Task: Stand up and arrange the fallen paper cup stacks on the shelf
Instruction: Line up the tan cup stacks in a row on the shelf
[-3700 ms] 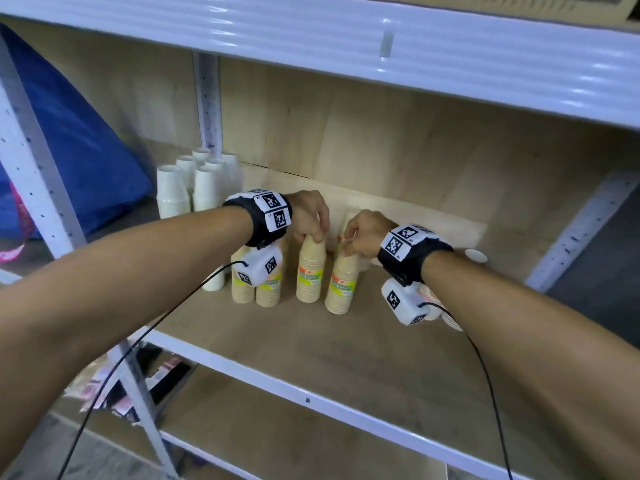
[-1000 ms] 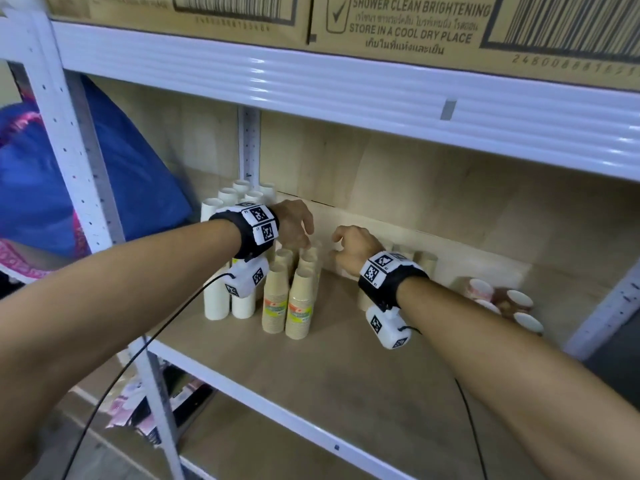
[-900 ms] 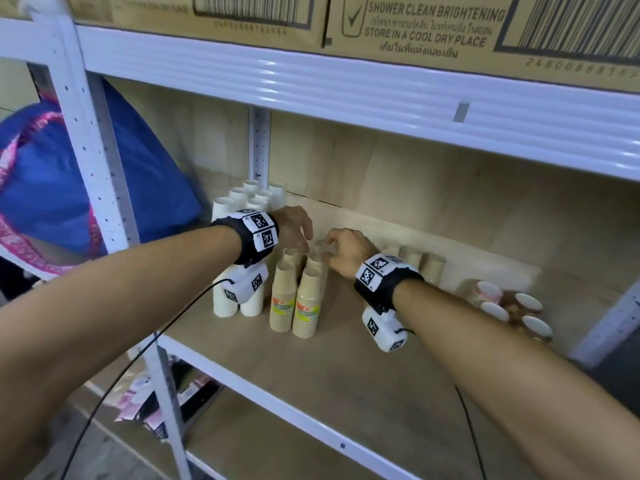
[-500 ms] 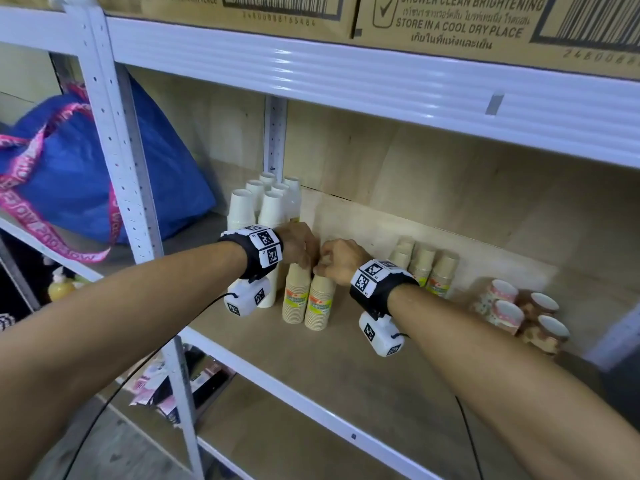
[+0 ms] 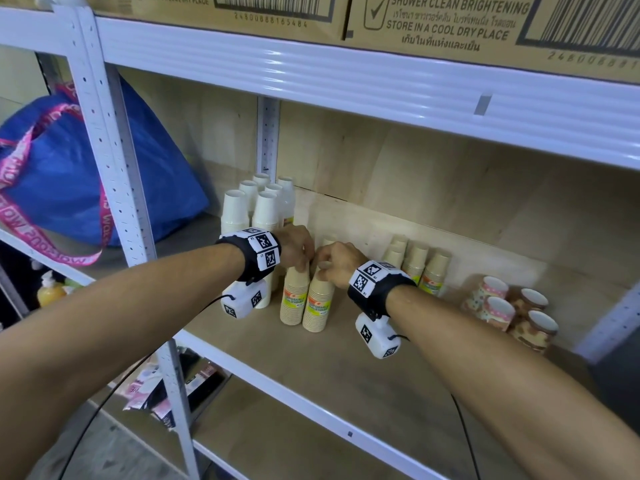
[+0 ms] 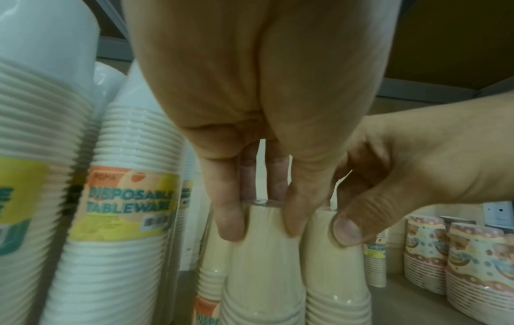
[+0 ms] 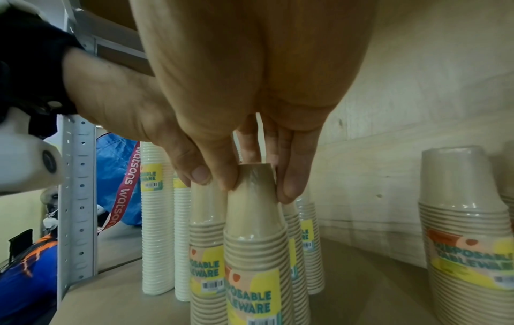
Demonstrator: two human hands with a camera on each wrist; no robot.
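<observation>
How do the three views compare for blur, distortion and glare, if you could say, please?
Head view: sharp, wide-angle bending of the white metal shelf beam, which carries streaks of glare. Left wrist view: dim, the tall white paper cup stack at the left edge smeared, its label unreadable. Right wrist view: the kraft-brown paper cup stack is crisp, the palm looming large and soft.

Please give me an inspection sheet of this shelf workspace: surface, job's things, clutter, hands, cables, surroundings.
Surface: wooden shelf board, white metal frame.
Job's things: two tan cup stacks upright side by side at front; white cup stacks upright behind left; more tan stacks upright at back; patterned cup stacks at right.
Clutter: nothing seen.
Hands: left hand grips one front stack's top; right hand grips the other's.
Cables: black cable hangs from each wrist.
Surroundings: cardboard boxes above; blue bag left.
</observation>
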